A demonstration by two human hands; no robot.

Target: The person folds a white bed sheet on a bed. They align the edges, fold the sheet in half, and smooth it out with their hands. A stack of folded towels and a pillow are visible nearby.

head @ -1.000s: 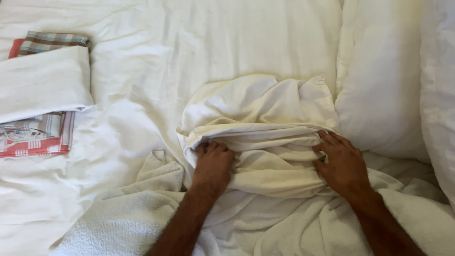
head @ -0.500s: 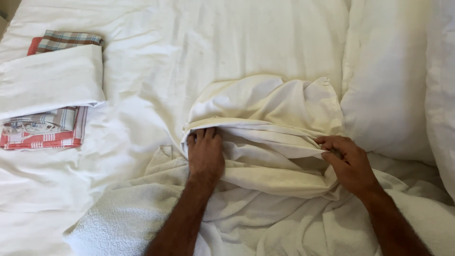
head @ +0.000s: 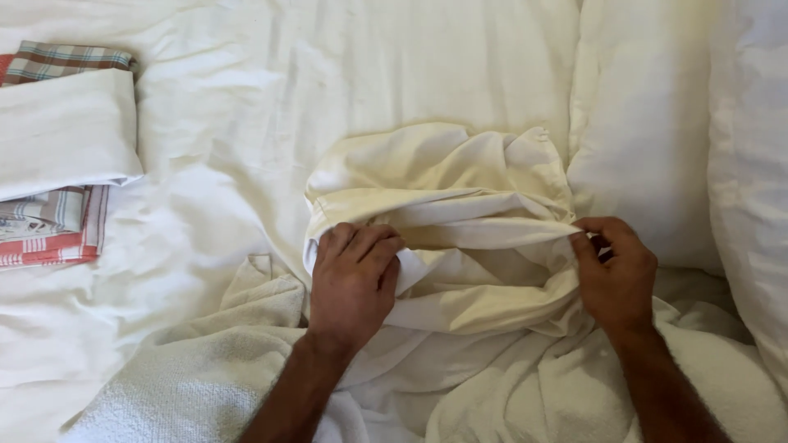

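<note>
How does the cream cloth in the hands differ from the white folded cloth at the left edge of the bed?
The cream cloth is rumpled and loosely bunched; the white folded cloth lies flat and neat. The cream cloth is yellowish, the folded one whiter. The left hand and right hand grip the cream cloth's edge; the folded one is untouched and rests on checked towels. Both are plain fabric on the bed.
</note>
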